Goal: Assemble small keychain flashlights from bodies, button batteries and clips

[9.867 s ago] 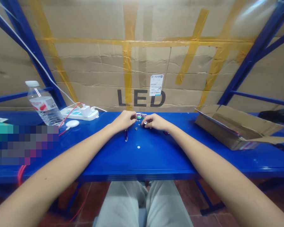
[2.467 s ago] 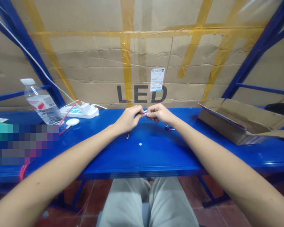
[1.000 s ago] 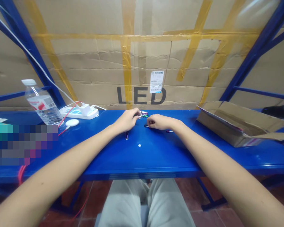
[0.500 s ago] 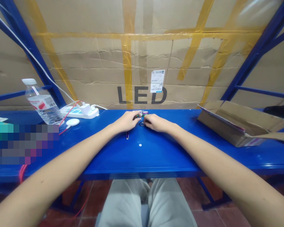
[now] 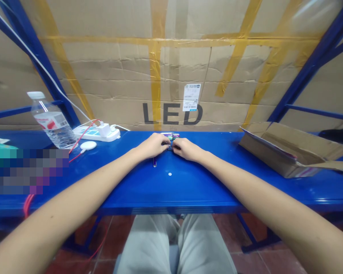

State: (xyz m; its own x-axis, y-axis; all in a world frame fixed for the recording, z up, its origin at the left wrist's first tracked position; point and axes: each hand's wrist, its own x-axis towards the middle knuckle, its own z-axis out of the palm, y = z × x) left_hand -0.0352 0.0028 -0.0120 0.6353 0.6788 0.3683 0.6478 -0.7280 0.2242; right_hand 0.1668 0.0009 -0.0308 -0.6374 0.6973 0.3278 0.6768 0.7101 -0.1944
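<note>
At the far middle of the blue table [image 5: 137, 190], my left hand [image 5: 152, 146] and my right hand [image 5: 187, 148] face each other with fingers pinched closed. A small dark loop-like piece [image 5: 170, 148] sits between the fingertips, against my right hand; its kind is too small to tell. What my left fingers grip is hidden. Just behind the hands lie several shiny coloured sticks [image 5: 171, 135], which look like pens. One purple stick [image 5: 154, 163] pokes out from under my left hand.
To the left stand a water bottle [image 5: 53, 125], a white power strip [image 5: 97, 132] with cables, and a white round disc [image 5: 88, 145]. An open cardboard box [image 5: 286, 152] is at the right. A large taped carton [image 5: 117, 83] forms the back. A small white dot [image 5: 170, 174] lies in front.
The dark loop looked open and rounded earlier; now it appears flatter and darker between the fingertips. My hands have barely moved, and the view has shifted slightly.
</note>
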